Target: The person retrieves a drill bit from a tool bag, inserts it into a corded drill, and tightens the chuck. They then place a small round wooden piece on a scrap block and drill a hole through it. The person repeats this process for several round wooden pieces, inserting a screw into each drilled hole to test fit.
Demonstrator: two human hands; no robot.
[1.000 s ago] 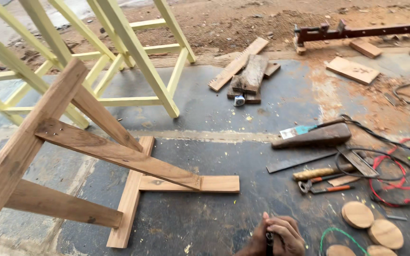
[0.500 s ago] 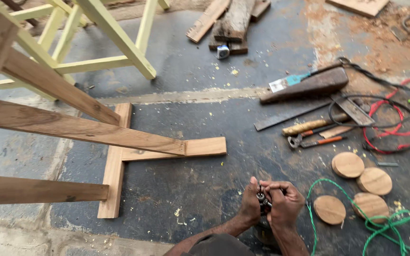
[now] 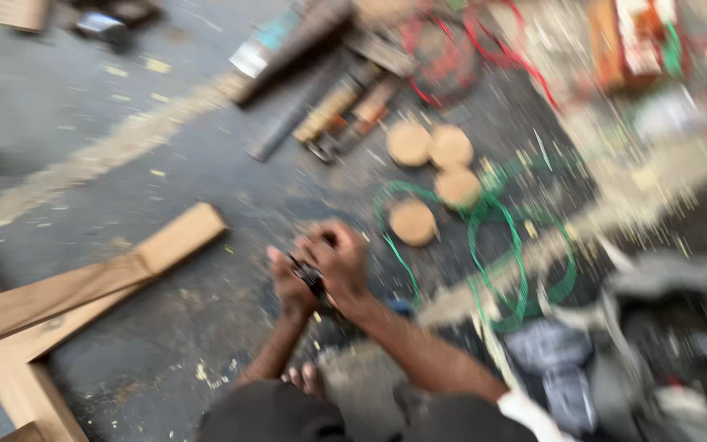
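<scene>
Looking down through a motion-blurred head view, I see both hands meeting low in the middle of the frame. My right hand is curled around a small dark object, and my left hand presses against the same object from the other side, fingers closed on it. The blur keeps me from telling what the object is. It sits between the two hands, just above the dark floor.

At about 1 o'clock from the hands, a round wooden disc lies close by, with three more discs grouped a little further out in the same direction. A loop of green wire curls around and beside them at 2 to 3 o'clock. At 12 o'clock, well apart, several hand tools lie in a row, and red cable coils beyond them. At 9 o'clock, joined wooden planks rest flat on the floor. A pale band of sawdust runs across at 10 o'clock.
</scene>
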